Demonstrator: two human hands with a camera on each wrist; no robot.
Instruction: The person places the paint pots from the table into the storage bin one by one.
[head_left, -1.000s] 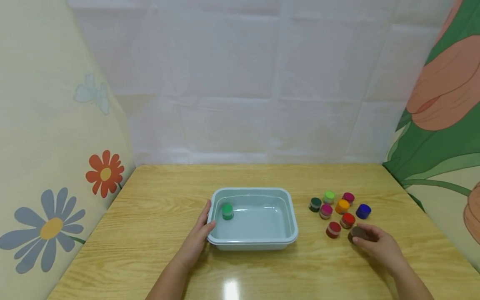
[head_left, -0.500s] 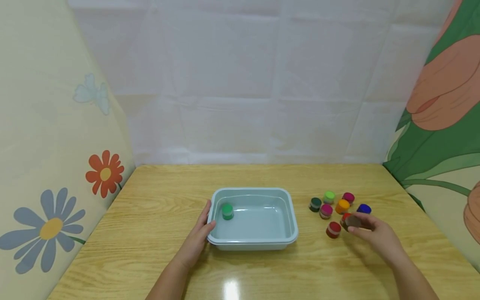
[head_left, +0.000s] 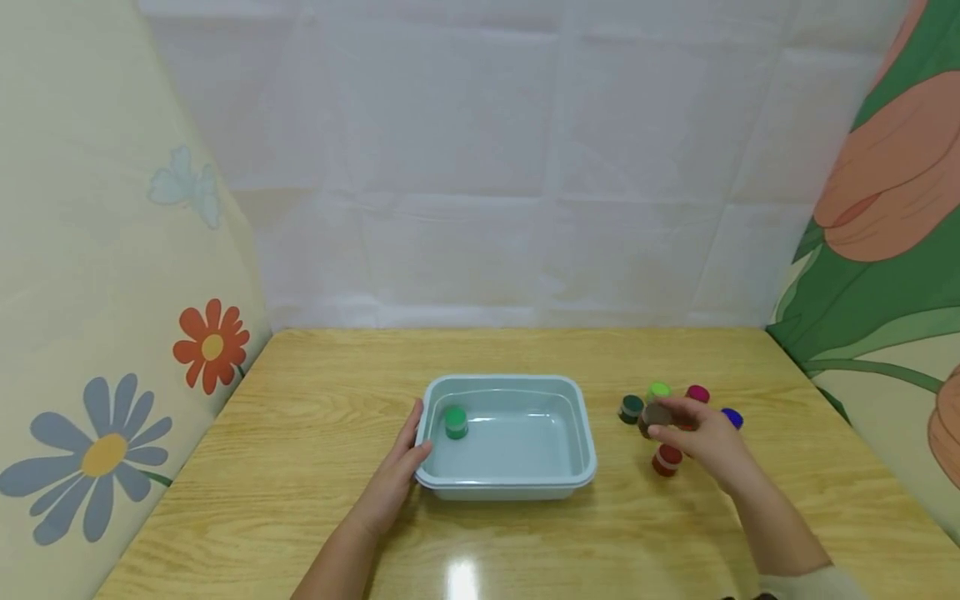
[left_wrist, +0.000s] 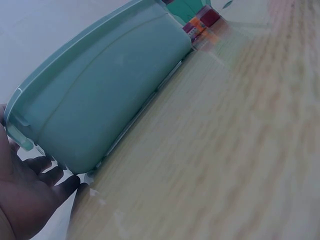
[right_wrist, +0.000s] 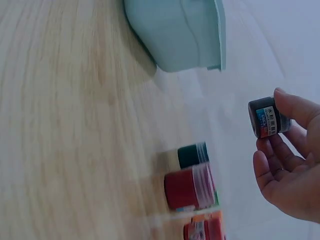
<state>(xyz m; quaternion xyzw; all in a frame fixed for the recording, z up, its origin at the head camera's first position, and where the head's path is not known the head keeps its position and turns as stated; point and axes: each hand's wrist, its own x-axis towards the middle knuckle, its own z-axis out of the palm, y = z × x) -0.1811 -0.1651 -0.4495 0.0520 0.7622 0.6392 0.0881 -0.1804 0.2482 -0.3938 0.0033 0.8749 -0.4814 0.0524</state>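
Observation:
My right hand (head_left: 708, 442) pinches a small dark brown paint jar (right_wrist: 267, 119) between thumb and fingers. In the right wrist view the jar is tilted, label showing, raised off the table. The head view has it over the cluster of jars, hiding part of them. My left hand (head_left: 396, 475) grips the left side of a pale blue-green plastic tub (head_left: 505, 482), thumb at the rim and fingers along the outer wall. Inside the tub, near its left end, stands a green-lidded paint jar (head_left: 456, 422).
Around the right hand stand a dark green jar (head_left: 632, 408), a light green jar (head_left: 659, 390), a magenta jar (head_left: 697, 393), a blue jar (head_left: 732, 418) and a dark red jar (head_left: 667, 459). Others are partly covered by the hand. The wooden table (head_left: 525, 550) meets a white cloth (head_left: 450, 208) behind.
The right hand has lifted the brown jar from the near right of the cluster and carried it left over the other jars. The left hand and tub have stayed put.

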